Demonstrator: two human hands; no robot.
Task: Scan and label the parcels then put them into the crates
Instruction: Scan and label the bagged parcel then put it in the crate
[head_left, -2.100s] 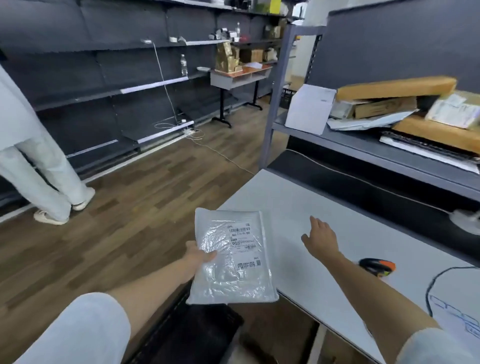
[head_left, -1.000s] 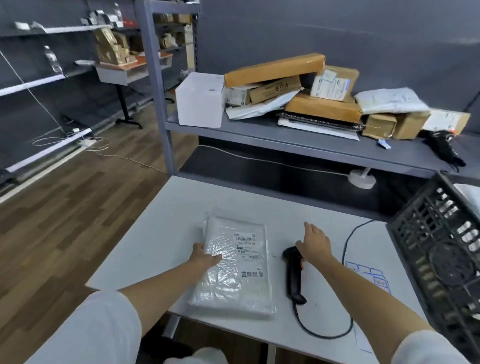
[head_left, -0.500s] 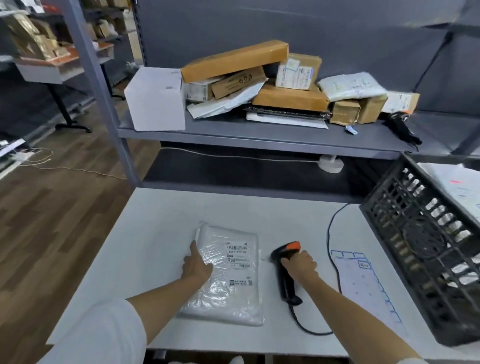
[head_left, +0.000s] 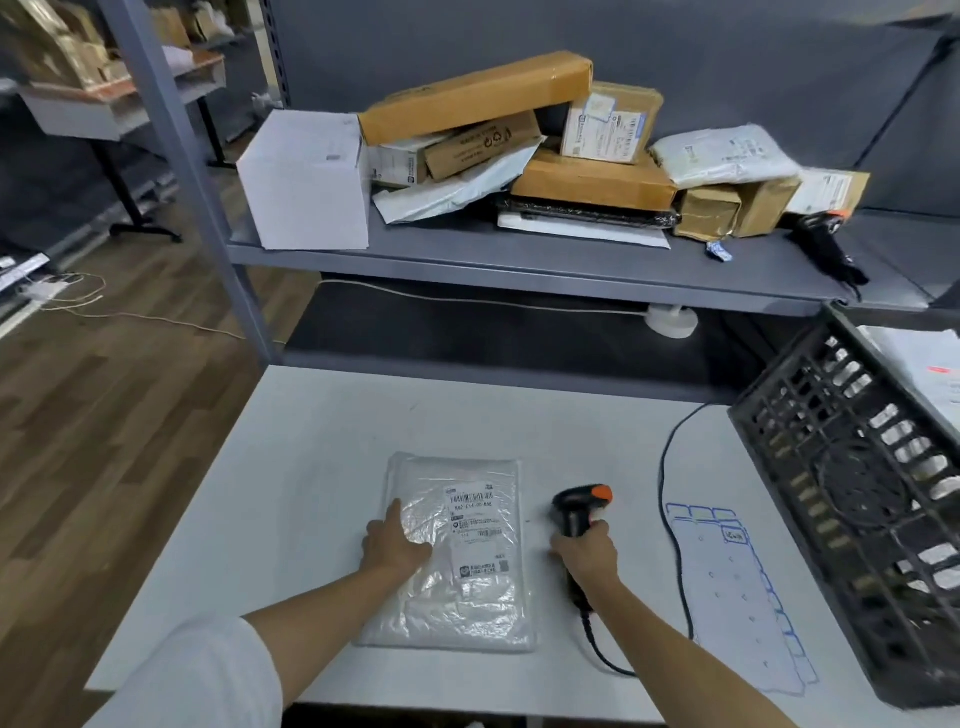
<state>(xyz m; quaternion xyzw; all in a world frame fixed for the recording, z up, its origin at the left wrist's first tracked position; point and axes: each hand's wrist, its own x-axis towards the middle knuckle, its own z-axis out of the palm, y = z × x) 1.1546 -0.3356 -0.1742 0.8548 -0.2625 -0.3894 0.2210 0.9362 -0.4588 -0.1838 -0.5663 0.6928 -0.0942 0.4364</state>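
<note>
Scanning is in hand: left hand (head_left: 397, 545), fingers flat, pins the plastic-bagged parcel (head_left: 457, 551); right hand (head_left: 587, 553), fingers curled, grips the barcode scanner (head_left: 576, 514). Next, aim it at the barcode label (head_left: 475, 525) beside the left fingertips.

On the white table (head_left: 311, 467) lie 1 clear plastic parcel (head_left: 457, 571) bearing 1 printed label (head_left: 475, 519), 1 black handheld scanner (head_left: 576, 512) with an orange top and 1 black cable (head_left: 670, 519), 1 sheet of blue-edged stickers (head_left: 737, 587), and 1 black crate (head_left: 872, 493). 2 hands show: the left hand (head_left: 397, 540) and the right hand (head_left: 587, 553). The grey shelf (head_left: 467, 254) holds 1 white box (head_left: 306, 176), about 6 brown cardboard parcels (head_left: 478, 96), 2 pale poly mailers (head_left: 727, 153) and 1 second black scanner (head_left: 826, 244); the pile overlaps, so the parcel count there is approximate. Below it sits 1 round white puck (head_left: 672, 319) on 1 white cord.
</note>
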